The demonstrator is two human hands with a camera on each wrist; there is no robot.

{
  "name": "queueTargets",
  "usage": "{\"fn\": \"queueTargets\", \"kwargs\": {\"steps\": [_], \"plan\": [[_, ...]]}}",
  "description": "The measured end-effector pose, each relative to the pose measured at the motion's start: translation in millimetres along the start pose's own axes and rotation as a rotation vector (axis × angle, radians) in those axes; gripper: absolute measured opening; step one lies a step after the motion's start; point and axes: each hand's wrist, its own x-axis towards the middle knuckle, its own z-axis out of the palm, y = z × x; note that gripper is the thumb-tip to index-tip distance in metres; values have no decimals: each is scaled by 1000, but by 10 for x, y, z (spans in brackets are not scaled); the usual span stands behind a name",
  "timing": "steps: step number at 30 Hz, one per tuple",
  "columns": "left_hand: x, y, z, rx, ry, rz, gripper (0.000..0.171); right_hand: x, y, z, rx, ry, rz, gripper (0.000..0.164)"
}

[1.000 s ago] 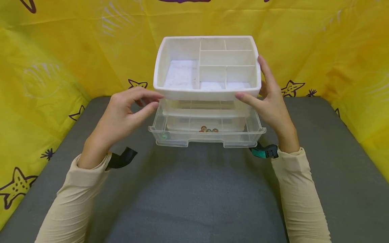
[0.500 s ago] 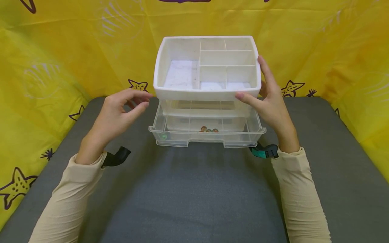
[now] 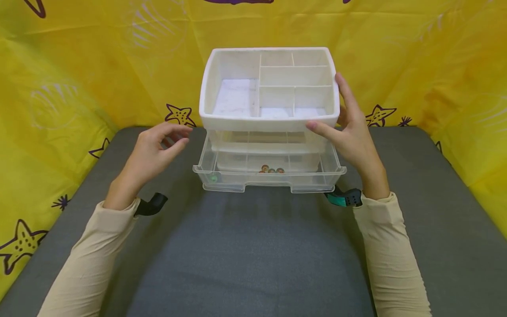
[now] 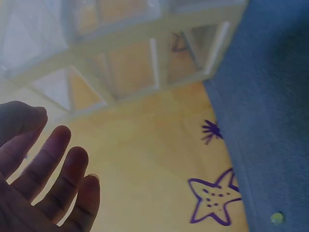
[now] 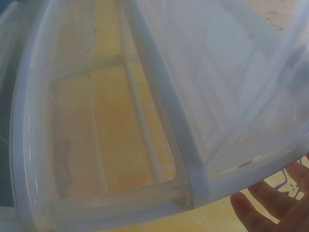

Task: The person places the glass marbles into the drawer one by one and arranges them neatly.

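A white plastic drawer organizer [image 3: 269, 124] with a divided top tray stands at the back of the table. Its clear lower drawer [image 3: 317, 181] is pulled out toward me. Several brownish marbles [image 3: 280, 170] lie in the drawer's middle, and a green marble [image 3: 214, 178] sits in its left corner. My right hand [image 3: 354, 136] holds the organizer's right front corner, thumb on the front and fingers along the side. My left hand [image 3: 148, 152] hovers left of the organizer, fingers loosely bent and apart from it, with nothing between them.
Dark grey cloth [image 3: 253, 255] covers the table. Yellow cloth [image 3: 119, 57] with starfish drawings hangs behind and at both sides. In the left wrist view, a small yellow-green round thing [image 4: 276, 218] shows against the blue-grey cloth.
My left hand has let go of the organizer's left front corner and drawn away to the left. The right hand stays at its corner; the drawer and marbles look unmoved.
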Motion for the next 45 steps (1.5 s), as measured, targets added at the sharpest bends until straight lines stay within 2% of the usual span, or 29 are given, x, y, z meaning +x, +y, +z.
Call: {"fn": "queueTargets", "kwargs": {"steps": [12,23,31,38,45], "plan": [[-49,-332,51,108,-58,-65,24,4,-2,3,-4,4,-3,95],[-110,-598,59,129,-74,-103,26,3,9,4,-11,1,-10,95],[-125,-730,56,162,-97,-138,27,7,7,4,-18,8,-7,95],[-156,-834,39,193,-147,-211,30,8,4,6,-14,3,-4,95],[-141,-915,41,191,-151,-222,31,7,2,3,-27,6,-1,95]]}}
